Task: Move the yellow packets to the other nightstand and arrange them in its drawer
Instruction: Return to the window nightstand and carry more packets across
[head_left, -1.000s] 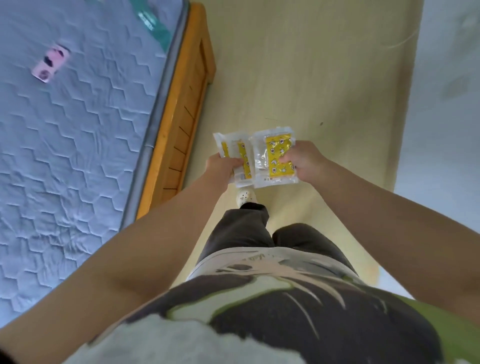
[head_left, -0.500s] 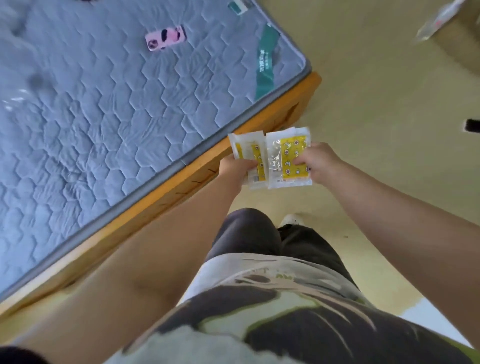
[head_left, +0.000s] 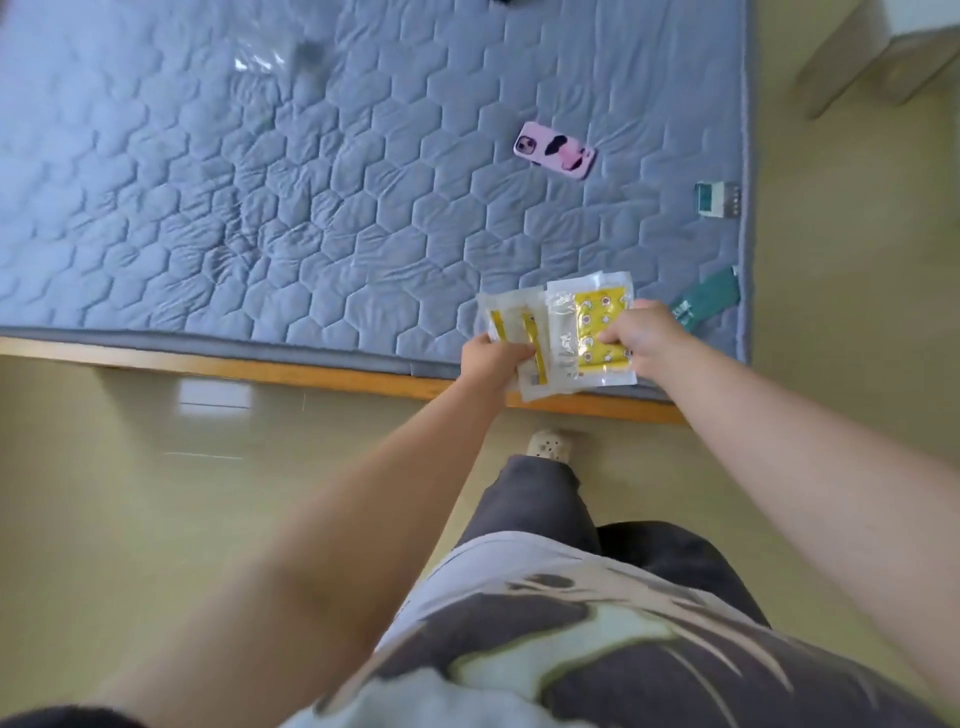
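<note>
Fingers (head_left: 614, 339) of the right hand (head_left: 644, 335) are curled and pinch one yellow packet (head_left: 597, 322) near its right edge. The left hand (head_left: 493, 358) grips a bundle of packets (head_left: 514, 325) by the lower part; how many are in this bundle I cannot tell. The two lots overlap a little in the middle. Both are held in the air in front of the person, over the near edge of the bed (head_left: 311, 208), close to its right corner.

On the mattress, well apart from the hands, lies a pink phone (head_left: 554, 150). Along the near side runs the wooden frame (head_left: 311, 375), and on the floor (head_left: 156, 493) just before it I see one foot (head_left: 548, 444) of the person.

To my judgement this is the carrying step: the packets are picked up, but no drawer shows here. A pale piece of furniture (head_left: 883, 47) stands at the far right corner; whether it is the other nightstand I cannot say.

The next move, I think, calls for walking on to that nightstand. If its drawer is closed, one hand must be free, so it would help to gather all packets into a single hand first, with a firm pinch, because the smooth wrappers may slide against each other.
</note>
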